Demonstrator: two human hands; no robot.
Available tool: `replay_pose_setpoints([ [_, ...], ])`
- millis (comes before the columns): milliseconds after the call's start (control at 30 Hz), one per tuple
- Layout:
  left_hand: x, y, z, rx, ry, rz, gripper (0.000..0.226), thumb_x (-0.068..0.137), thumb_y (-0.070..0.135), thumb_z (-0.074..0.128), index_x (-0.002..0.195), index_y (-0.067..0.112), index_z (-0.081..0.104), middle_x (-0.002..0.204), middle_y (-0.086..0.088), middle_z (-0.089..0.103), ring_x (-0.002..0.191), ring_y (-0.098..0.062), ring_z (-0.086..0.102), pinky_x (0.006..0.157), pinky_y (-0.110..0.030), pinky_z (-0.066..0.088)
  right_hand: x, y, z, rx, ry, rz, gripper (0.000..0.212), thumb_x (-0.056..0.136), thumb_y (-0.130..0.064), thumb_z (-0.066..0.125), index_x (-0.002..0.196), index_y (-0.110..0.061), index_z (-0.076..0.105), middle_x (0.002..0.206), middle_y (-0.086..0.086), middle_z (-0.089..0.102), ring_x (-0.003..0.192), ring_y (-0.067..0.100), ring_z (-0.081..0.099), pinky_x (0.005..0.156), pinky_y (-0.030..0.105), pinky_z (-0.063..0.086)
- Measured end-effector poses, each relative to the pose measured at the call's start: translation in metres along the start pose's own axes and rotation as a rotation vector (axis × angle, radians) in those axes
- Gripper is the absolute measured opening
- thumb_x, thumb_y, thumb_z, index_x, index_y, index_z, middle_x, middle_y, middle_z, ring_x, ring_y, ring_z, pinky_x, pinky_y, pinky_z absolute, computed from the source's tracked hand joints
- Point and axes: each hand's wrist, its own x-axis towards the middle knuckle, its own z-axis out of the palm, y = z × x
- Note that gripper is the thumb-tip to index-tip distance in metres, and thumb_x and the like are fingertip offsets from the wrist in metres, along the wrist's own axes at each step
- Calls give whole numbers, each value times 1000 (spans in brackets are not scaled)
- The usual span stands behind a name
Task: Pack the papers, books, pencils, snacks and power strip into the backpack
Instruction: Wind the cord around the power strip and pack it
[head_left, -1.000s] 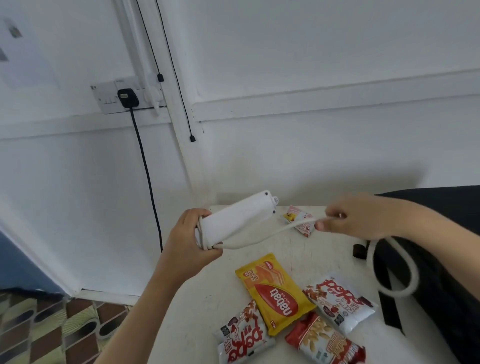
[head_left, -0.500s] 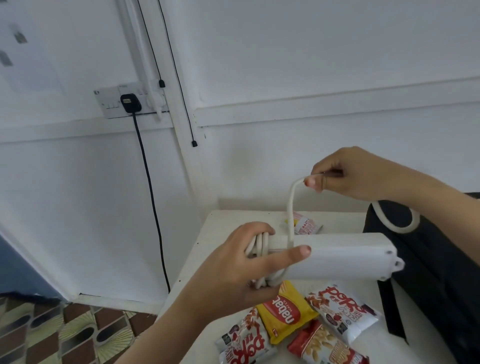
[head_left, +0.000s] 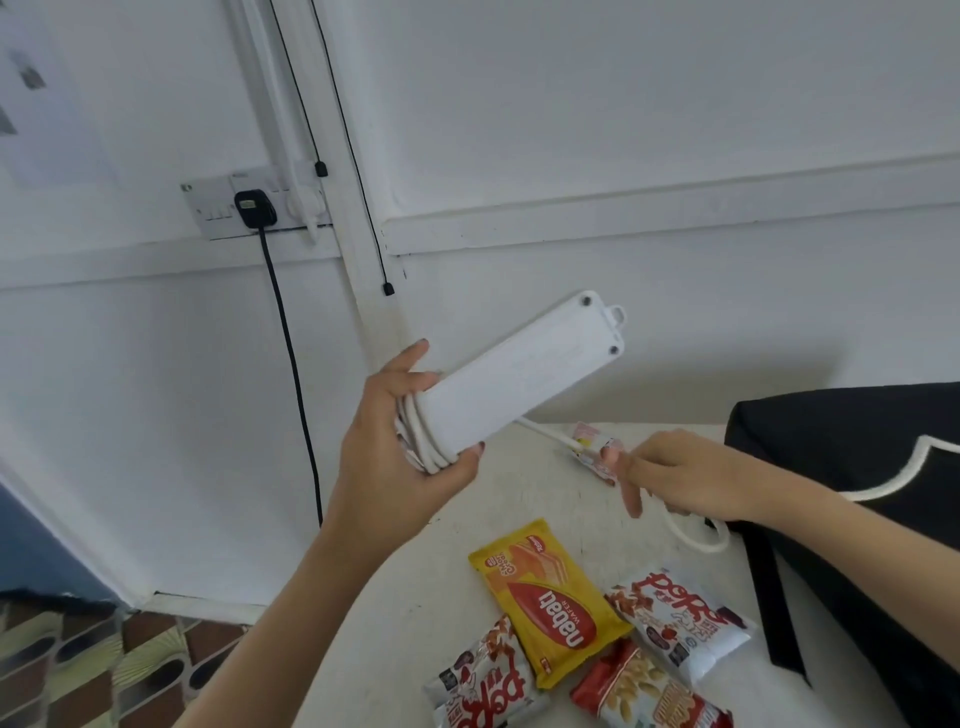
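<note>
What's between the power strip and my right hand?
Head view: the strip's white cord runs from the power strip to the right hand, in front of a pink snack packet.

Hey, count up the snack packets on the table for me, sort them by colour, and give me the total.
Yellow packet: 1
White packets with red lettering: 2
Red packet: 1
Small pink-and-white packet: 1
Total: 5
</note>
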Motion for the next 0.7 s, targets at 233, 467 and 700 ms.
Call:
replay_pose_setpoints([
  [233, -6, -16, 9, -143, 89, -209, 63, 57, 10, 85, 107, 18, 45, 113, 17, 55, 102, 5, 54, 68, -8, 47, -1, 23, 9, -48, 216, -79, 68, 71, -82, 25, 52, -20, 44, 43, -7, 36, 40, 8, 33, 48, 20, 27],
  [467, -3, -30, 11, -36, 125, -343, 59, 62, 12, 85, 105, 17, 45, 96, 13, 51, 84, 0, 55, 56, -15, 49, -3, 30, 5, -135, 487, -131, 61, 76, -76, 34, 48, -22, 37, 42, -6, 35, 43, 11, 38, 45, 21, 21],
  [700, -12, -55, 9, 109, 154, -488, 67, 60, 26, 88, 107, 18, 42, 98, 5, 51, 90, -17, 55, 61, -23, 47, -14, 24, -18, -182, 596, -221, 55, 72, -70, 44, 48, -21, 35, 42, -8, 33, 46, 12, 39, 44, 22, 25],
])
